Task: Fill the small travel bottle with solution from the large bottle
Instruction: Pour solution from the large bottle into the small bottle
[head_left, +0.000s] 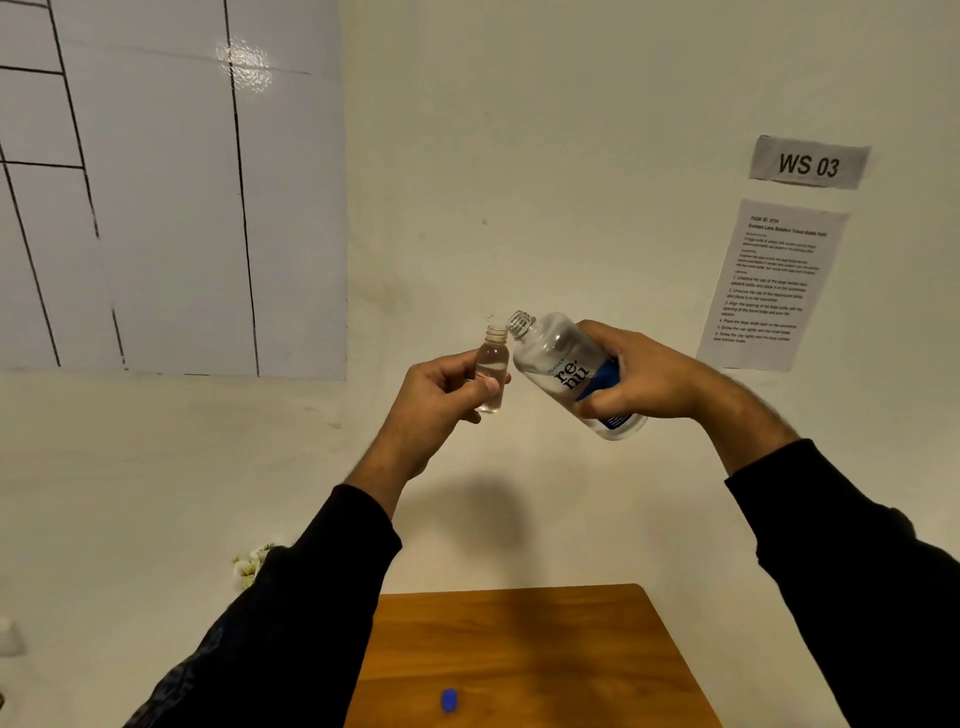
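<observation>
Against a pale wall, above a wooden tabletop (530, 644) with a blue cap (449, 700), the left hand (441, 395) pinches the travel bottle (492, 371) upright (partly filled); the right hand (644, 376) grips the tilted Renu bottle (566, 371) — mouths nearly touching. Pouring underway, it seems — next, steady alignment.

I note: table (530, 644) cut off at bottom edge. Small print on wall sheet (769, 283) too small to read. My right hand (639, 374) hides part of large bottle (563, 371) label.
</observation>
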